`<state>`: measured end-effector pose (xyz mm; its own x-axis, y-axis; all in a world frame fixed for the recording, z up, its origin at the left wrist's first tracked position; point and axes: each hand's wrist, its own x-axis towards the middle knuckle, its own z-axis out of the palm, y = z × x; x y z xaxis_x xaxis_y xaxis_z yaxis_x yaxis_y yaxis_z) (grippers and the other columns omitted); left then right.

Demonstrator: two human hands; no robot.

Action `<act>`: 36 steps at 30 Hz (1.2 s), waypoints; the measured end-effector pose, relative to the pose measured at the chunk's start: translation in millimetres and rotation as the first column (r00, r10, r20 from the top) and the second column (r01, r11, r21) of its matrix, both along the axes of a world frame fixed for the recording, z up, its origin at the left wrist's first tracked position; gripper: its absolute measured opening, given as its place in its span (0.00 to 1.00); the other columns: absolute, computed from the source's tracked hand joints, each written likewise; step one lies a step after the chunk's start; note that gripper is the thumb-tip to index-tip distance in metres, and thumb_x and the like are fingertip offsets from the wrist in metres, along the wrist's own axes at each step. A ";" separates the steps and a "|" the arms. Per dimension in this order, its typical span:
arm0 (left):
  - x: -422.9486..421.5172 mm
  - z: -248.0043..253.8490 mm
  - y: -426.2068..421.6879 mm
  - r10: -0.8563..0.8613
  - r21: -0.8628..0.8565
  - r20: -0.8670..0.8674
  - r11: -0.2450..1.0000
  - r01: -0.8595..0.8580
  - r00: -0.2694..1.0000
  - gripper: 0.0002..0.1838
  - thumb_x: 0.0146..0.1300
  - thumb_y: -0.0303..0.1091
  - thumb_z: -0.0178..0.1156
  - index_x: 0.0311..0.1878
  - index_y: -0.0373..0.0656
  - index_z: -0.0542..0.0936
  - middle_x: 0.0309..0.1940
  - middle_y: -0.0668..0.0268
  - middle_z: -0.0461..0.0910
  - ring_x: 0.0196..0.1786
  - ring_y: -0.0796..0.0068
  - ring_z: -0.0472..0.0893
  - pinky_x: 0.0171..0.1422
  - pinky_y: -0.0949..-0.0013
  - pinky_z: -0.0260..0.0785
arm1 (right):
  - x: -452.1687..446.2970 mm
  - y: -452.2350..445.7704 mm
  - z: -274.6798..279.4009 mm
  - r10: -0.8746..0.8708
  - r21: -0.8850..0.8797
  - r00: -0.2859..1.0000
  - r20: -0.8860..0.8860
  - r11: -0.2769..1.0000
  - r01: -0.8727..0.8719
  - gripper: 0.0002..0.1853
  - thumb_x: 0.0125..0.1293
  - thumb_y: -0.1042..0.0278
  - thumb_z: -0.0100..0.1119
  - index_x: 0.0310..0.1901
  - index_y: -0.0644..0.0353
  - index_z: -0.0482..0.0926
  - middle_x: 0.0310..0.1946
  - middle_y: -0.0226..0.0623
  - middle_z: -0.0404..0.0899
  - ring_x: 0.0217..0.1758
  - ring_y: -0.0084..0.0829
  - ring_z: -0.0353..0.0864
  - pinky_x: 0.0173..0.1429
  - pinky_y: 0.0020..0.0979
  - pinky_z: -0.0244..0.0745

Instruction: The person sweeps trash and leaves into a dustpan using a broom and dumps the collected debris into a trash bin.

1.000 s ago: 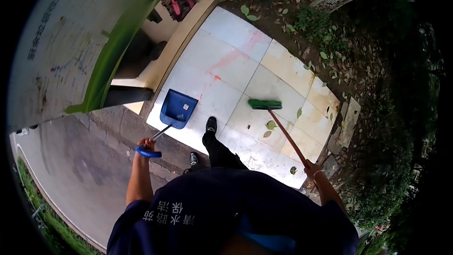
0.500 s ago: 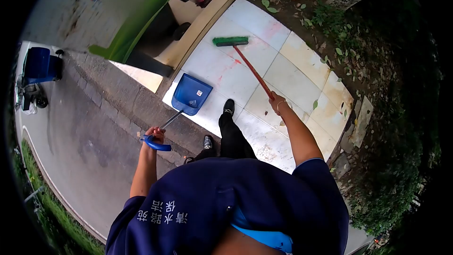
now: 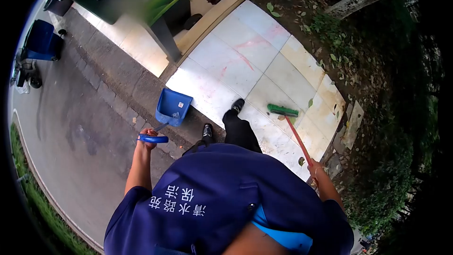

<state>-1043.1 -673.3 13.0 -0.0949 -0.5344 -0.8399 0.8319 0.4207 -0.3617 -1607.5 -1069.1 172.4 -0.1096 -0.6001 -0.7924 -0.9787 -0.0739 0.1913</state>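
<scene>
My left hand (image 3: pixel 149 139) is closed around the handle of a long-handled dustpan, just by its curved blue grip. The blue dustpan (image 3: pixel 172 107) hangs or rests beside the edge of the tiles; which one I cannot tell. A small pale scrap lies in its pan. On the right, my right hand (image 3: pixel 317 169) grips the red stick of a broom (image 3: pixel 298 138). Its green bristle head (image 3: pixel 282 110) is on the pale tiles, with a brown leaf against it. Another leaf (image 3: pixel 301 161) lies nearer to my right hand.
Pale floor tiles (image 3: pixel 245 42) with reddish streaks run between a beige ledge (image 3: pixel 214 19) and leaf-strewn soil (image 3: pixel 325 33). Grey paving (image 3: pixel 89 127) spreads to the left. A blue bin (image 3: pixel 42 40) stands at far left. A whitewashed trunk (image 3: pixel 356 1) rises at upper right.
The broom has come back toward my body and to the right, from the far tiles to the nearer ones. The dustpan has shifted slightly left and closer. Both hands keep their hold.
</scene>
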 end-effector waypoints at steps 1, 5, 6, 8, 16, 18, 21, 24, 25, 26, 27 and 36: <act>-1.3 1.8 2.1 0.060 0.114 0.024 0.992 -0.062 0.998 0.13 0.53 0.34 0.39 0.14 0.42 0.61 0.08 0.68 0.64 0.09 0.80 0.65 0.09 0.83 0.61 | -1.3 3.1 2.8 0.001 0.012 0.999 -0.053 1.000 -0.001 0.24 0.52 0.62 0.46 0.53 0.50 0.58 0.34 0.50 0.71 0.34 0.42 0.74 0.37 0.34 0.68; -8.5 5.0 21.7 0.134 0.198 0.094 0.969 -0.150 0.986 0.13 0.52 0.33 0.38 0.14 0.41 0.62 0.10 0.66 0.65 0.11 0.78 0.67 0.12 0.81 0.64 | 47.6 9.4 -17.3 0.150 -0.123 0.952 0.266 0.985 -0.121 0.26 0.53 0.59 0.45 0.55 0.48 0.55 0.36 0.51 0.71 0.39 0.46 0.71 0.43 0.35 0.66; -10.3 1.5 29.1 0.137 0.129 0.104 0.980 -0.150 0.985 0.12 0.50 0.31 0.39 0.14 0.39 0.63 0.11 0.65 0.66 0.12 0.75 0.69 0.14 0.79 0.67 | 68.9 6.4 -30.6 0.225 -0.152 0.926 0.303 0.971 -0.186 0.26 0.53 0.56 0.43 0.56 0.47 0.53 0.38 0.52 0.70 0.42 0.48 0.69 0.46 0.36 0.64; -19.3 17.5 28.4 0.141 0.138 0.110 0.978 -0.155 0.984 0.12 0.50 0.30 0.38 0.14 0.40 0.63 0.11 0.65 0.66 0.12 0.76 0.68 0.13 0.80 0.66 | 132.9 2.2 -52.5 0.268 -0.170 0.896 0.353 0.960 -0.221 0.25 0.55 0.54 0.40 0.56 0.47 0.53 0.40 0.53 0.68 0.44 0.48 0.68 0.47 0.36 0.63; -51.3 26.2 49.3 0.103 0.070 -0.003 0.992 -0.102 0.995 0.10 0.48 0.30 0.41 0.14 0.41 0.61 0.11 0.67 0.63 0.10 0.81 0.64 0.12 0.82 0.58 | 252.2 -3.1 -112.9 0.369 0.008 0.872 0.323 0.920 -0.392 0.24 0.57 0.54 0.38 0.56 0.40 0.51 0.45 0.49 0.66 0.49 0.45 0.65 0.50 0.38 0.61; -63.2 30.2 46.4 0.096 0.044 -0.052 0.995 -0.093 0.994 0.09 0.47 0.30 0.41 0.15 0.40 0.61 0.11 0.68 0.62 0.10 0.81 0.63 0.12 0.82 0.57 | 197.0 -0.6 -127.9 0.369 -0.004 0.879 0.301 0.922 -0.386 0.24 0.57 0.53 0.38 0.56 0.40 0.51 0.44 0.49 0.67 0.48 0.45 0.66 0.49 0.38 0.62; -84.9 30.2 34.1 0.097 -0.029 -0.056 0.995 -0.099 0.994 0.07 0.46 0.29 0.42 0.15 0.41 0.61 0.11 0.68 0.63 0.11 0.80 0.64 0.13 0.82 0.59 | 75.6 14.6 -119.6 0.312 0.010 0.918 0.245 0.946 -0.325 0.24 0.57 0.52 0.37 0.56 0.39 0.50 0.40 0.50 0.69 0.43 0.46 0.69 0.45 0.39 0.64; -108.5 25.7 8.9 0.127 0.063 -0.027 0.990 -0.125 0.992 0.07 0.46 0.29 0.41 0.15 0.40 0.61 0.11 0.68 0.63 0.11 0.80 0.64 0.14 0.82 0.61 | -76.0 40.6 -101.8 0.201 -0.117 0.935 0.294 0.978 -0.173 0.22 0.55 0.58 0.42 0.54 0.41 0.56 0.32 0.53 0.71 0.37 0.48 0.71 0.39 0.41 0.65; -110.5 10.8 8.8 0.075 0.004 -0.022 0.997 -0.075 0.997 0.07 0.46 0.29 0.41 0.16 0.40 0.62 0.11 0.67 0.64 0.12 0.78 0.66 0.16 0.81 0.62 | -94.3 46.4 -55.1 0.155 -0.087 0.957 0.243 0.987 -0.138 0.22 0.55 0.58 0.43 0.53 0.41 0.57 0.29 0.53 0.71 0.35 0.49 0.71 0.37 0.42 0.65; -112.5 -4.7 8.9 0.024 -0.055 -0.011 0.998 -0.025 1.000 0.08 0.47 0.30 0.42 0.16 0.41 0.62 0.11 0.67 0.64 0.13 0.77 0.67 0.18 0.80 0.64 | -135.6 52.3 -50.0 0.131 -0.092 0.965 0.225 0.989 -0.113 0.21 0.55 0.58 0.43 0.52 0.42 0.58 0.28 0.52 0.72 0.33 0.50 0.71 0.36 0.42 0.65; -111.0 -19.5 5.0 -0.049 -0.055 0.123 0.997 0.056 0.991 0.08 0.47 0.30 0.42 0.16 0.41 0.63 0.12 0.67 0.65 0.15 0.76 0.68 0.20 0.78 0.65 | -179.5 57.0 -53.0 0.090 -0.057 0.986 0.143 0.995 -0.083 0.20 0.55 0.59 0.42 0.51 0.44 0.58 0.28 0.52 0.72 0.33 0.50 0.71 0.35 0.42 0.65; -162.9 -38.5 -80.6 0.167 -0.193 -0.372 0.948 -0.252 0.913 0.05 0.46 0.27 0.45 0.18 0.39 0.66 0.15 0.67 0.70 0.19 0.77 0.71 0.28 0.76 0.67 | -309.9 26.4 -28.0 -0.133 -0.216 0.968 0.213 0.960 0.179 0.20 0.55 0.58 0.42 0.52 0.45 0.60 0.35 0.48 0.72 0.39 0.46 0.71 0.40 0.37 0.66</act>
